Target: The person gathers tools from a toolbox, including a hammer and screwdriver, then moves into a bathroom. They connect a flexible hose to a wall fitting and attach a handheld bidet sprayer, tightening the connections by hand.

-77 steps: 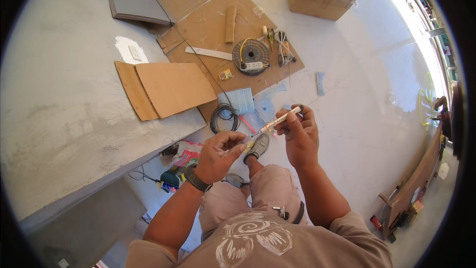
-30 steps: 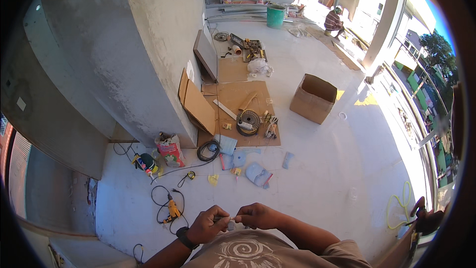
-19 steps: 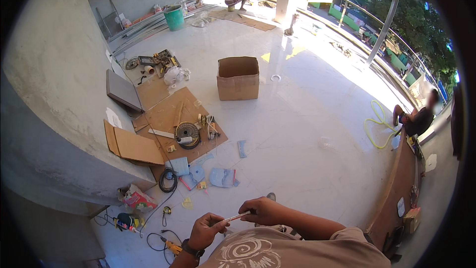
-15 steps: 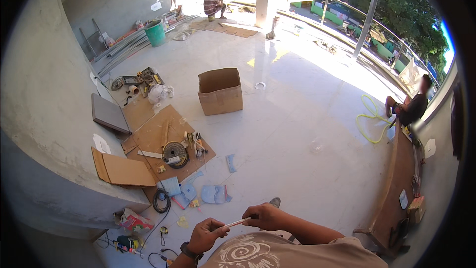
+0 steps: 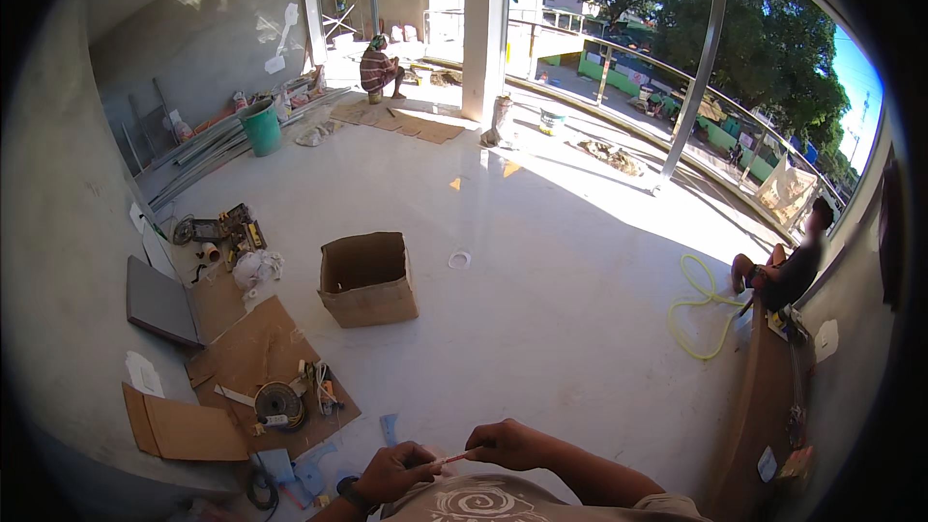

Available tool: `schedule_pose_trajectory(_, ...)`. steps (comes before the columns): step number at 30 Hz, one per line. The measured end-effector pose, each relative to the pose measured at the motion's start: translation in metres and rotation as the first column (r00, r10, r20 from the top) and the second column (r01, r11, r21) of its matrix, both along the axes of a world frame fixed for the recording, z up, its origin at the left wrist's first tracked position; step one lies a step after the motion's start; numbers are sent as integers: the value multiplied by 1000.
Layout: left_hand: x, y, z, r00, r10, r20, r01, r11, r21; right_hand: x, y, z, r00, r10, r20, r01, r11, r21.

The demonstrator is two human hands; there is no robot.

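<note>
At the lower middle, in front of my shirt, my left hand (image 5: 396, 474) and my right hand (image 5: 512, 445) are close together. A thin, pencil-like stick, whitish and red (image 5: 453, 458), spans the gap between them. Its left end is pinched in the fingers of my left hand, which has a dark watch (image 5: 356, 493) on its wrist. The fingertips of my right hand grip the other end. Too small to make out is its exact kind.
An open cardboard box (image 5: 372, 304) stands on the pale floor ahead. To the left, a cable reel (image 5: 280, 406) and tools lie on flat cardboard (image 5: 246, 353). A yellow-green hose (image 5: 681, 329) curls near a seated person (image 5: 797, 261); another person (image 5: 377, 68) sits far off.
My view has tilted up and turned rightward, so the box and reel sit lower and further left. Both hands still hold the stick and are slightly nearer each other.
</note>
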State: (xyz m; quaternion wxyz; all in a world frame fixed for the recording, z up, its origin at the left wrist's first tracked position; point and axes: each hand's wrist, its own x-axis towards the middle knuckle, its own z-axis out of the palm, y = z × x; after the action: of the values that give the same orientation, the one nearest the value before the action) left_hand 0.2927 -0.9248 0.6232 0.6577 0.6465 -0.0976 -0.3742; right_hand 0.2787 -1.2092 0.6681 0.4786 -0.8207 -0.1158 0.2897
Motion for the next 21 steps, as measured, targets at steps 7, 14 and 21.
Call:
schedule_pose_trajectory(7,247,-96,-12,931,-290,222,240,944,226,214,-66,-34,947,-317,-48,319,947,38)
schedule_pose_trajectory(14,491,-191,41,642,-577,505,459,816,350,380,-158,-7,819,-567,93,557,823,110)
schedule_pose_trajectory(21,676,-305,9,580,-565,587,417,825,383,566,-235,-42,761,-643,-84,641,725,252)
